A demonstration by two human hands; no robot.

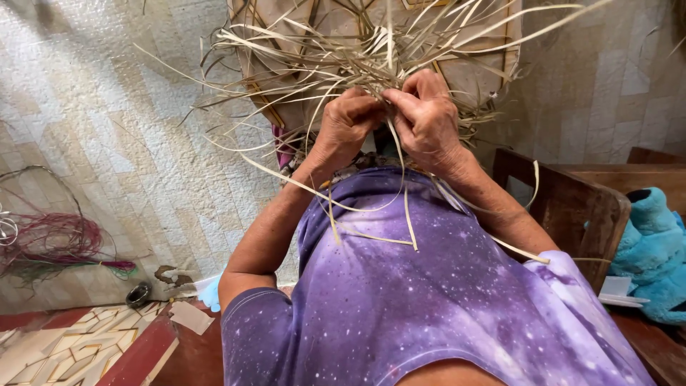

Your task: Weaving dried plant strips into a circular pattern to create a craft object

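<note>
A loose tangle of pale dried straw strips [357, 53] spreads out in front of me, lying over a woven piece with a dark frame [471, 71]. My left hand [348, 123] and my right hand [426, 118] meet at the middle of the tangle, fingers pinched on the strips. Long strips hang down from both hands over my purple speckled shirt [429, 300]. The exact strips under the fingertips are hidden.
A bundle of pink and green fibres [61, 246] lies on the patterned floor at left, with a small dark ring [138, 294] nearby. A dark wooden chair back [572, 204] stands at right, and beside it sits a blue plush toy [654, 250].
</note>
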